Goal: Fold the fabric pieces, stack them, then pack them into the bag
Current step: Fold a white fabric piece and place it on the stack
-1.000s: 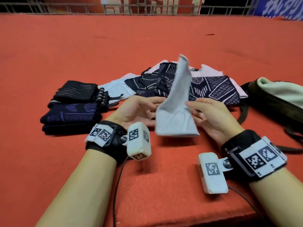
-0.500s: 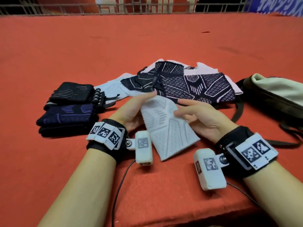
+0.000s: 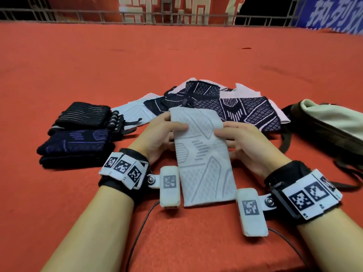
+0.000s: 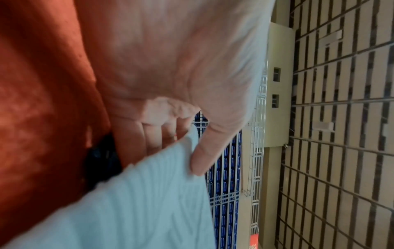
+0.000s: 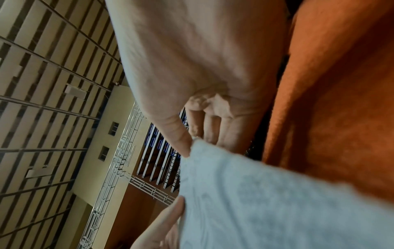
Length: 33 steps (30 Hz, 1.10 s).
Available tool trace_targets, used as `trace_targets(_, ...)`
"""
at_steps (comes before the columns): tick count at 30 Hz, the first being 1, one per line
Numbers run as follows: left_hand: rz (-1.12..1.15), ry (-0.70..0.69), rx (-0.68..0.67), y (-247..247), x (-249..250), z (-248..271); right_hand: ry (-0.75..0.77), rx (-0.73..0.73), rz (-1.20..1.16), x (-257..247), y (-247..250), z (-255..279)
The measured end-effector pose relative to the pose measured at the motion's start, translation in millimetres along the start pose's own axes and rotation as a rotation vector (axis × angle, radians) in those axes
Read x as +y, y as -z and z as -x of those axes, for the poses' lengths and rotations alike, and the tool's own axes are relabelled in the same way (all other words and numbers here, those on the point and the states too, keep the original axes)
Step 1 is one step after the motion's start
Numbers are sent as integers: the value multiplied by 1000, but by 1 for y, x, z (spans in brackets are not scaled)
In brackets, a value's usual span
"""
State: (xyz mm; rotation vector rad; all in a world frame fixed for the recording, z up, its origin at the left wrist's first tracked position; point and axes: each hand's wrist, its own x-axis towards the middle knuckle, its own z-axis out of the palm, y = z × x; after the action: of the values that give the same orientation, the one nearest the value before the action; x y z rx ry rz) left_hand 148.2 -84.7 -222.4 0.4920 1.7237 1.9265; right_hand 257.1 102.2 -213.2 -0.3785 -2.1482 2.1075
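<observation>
Grey fabric piece [image 3: 204, 160]: pinched at its far edges by my left hand [image 3: 159, 137] and right hand [image 3: 245, 146], thumbs on top, near end on the red cloth [image 3: 78, 203], ready to fold. Folded stack [image 3: 76, 138]: left. Unfolded pile [image 3: 225, 107]: beyond. Bag [image 3: 324, 122]: right, awaiting the stack.

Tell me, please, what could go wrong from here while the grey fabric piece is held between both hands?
1. The grey fabric piece is only pinched at its side edges by the left hand and right hand; its lower end hangs loose, so the fold may come out uneven.
2. The unfolded pile lies right behind the hands; reaching forward might drag it.
3. The folded dark stack looks uneven; another piece on top might slide off.
</observation>
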Motion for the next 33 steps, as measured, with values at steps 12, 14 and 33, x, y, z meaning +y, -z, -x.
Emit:
trace_targets(12, 242, -12, -97, 0, 6, 3, 128, 94, -49, 3, 3, -4)
trace_targets(14, 295, 26, -126, 4, 3, 1, 111, 118, -61, 3, 3, -3)
trace_targets(33, -47, 19, -112, -2, -7, -6, 27, -48, 79, 9, -1, -4)
